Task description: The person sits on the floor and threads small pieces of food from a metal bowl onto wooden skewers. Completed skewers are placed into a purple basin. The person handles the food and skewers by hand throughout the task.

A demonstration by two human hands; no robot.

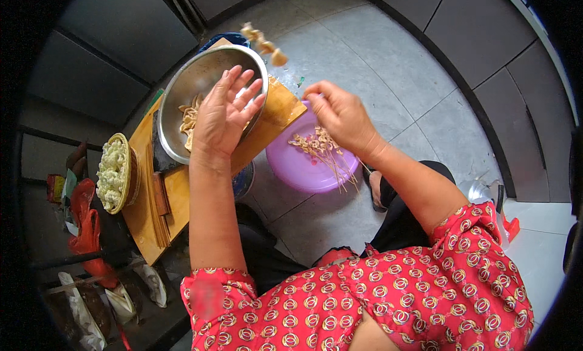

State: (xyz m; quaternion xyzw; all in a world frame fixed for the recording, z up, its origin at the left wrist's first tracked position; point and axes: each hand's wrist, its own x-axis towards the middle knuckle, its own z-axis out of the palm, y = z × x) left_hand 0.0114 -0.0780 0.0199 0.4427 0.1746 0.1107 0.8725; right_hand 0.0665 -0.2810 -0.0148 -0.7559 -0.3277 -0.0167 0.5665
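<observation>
My left hand [225, 107] is raised palm up over a steel bowl [169, 89], fingers spread and empty. Pale, curled food pieces [187, 123] lie in the bowl, partly hidden by that hand. My right hand [339, 114] has its fingers closed, apparently pinching the end of a skewer whose thin stick is hardly visible. Blurred pale pieces threaded on the skewer [264, 43] are in the air beyond the bowl's right rim. Below my right hand, a purple plastic basin [287, 169] holds several loaded skewers [319, 143], their bare sticks overhanging its near rim.
The bowl stands on a wooden board [280, 105], partly over a cleaver [161, 194]. Bundled bamboo sticks [155, 214] lie alongside. A wicker basket [133, 173] of cauliflower [111, 173] is at the left, near a red plastic bag [86, 223]. Grey cabinets [478, 41] border the tiled floor [387, 68].
</observation>
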